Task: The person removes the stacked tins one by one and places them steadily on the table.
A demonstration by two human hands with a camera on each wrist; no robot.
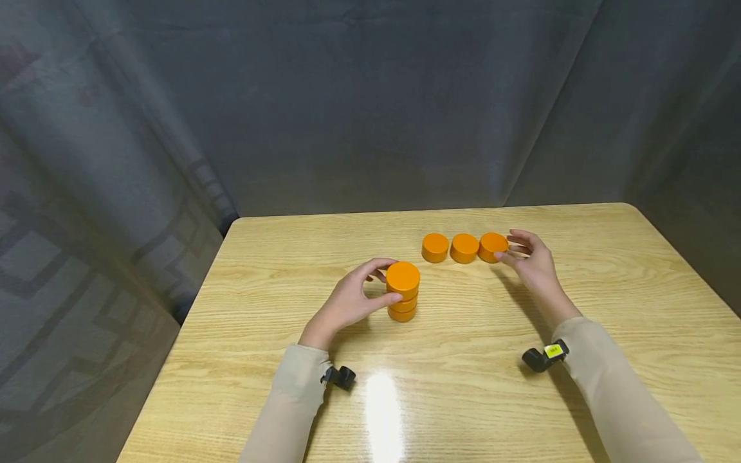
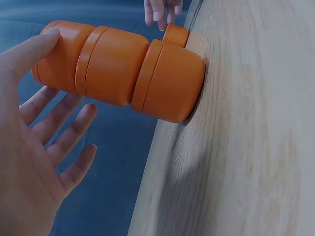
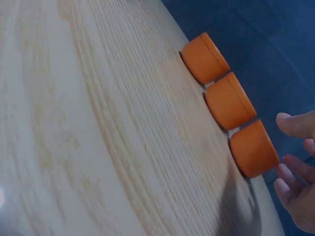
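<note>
A stack of three orange discs (image 1: 402, 292) stands near the middle of the wooden table (image 1: 463, 392). My left hand (image 1: 379, 283) cups its left side. In the left wrist view the thumb (image 2: 42, 42) touches the top disc of the stack (image 2: 118, 69), while the fingers (image 2: 69, 128) are spread and apart from it. Three more orange discs lie in a row further back: left (image 1: 435, 247), middle (image 1: 464, 248), right (image 1: 492, 247). My right hand (image 1: 511, 248) is at the right disc (image 3: 253, 147), fingers (image 3: 290, 172) relaxed beside it, holding nothing.
A grey curtain (image 1: 370, 103) hangs behind and around the table. The table's back edge (image 1: 428, 211) runs just beyond the row, and its left edge (image 1: 191, 321) drops to a patterned floor. Black wrist cameras (image 1: 343, 377) (image 1: 544, 357) sit at both sleeves.
</note>
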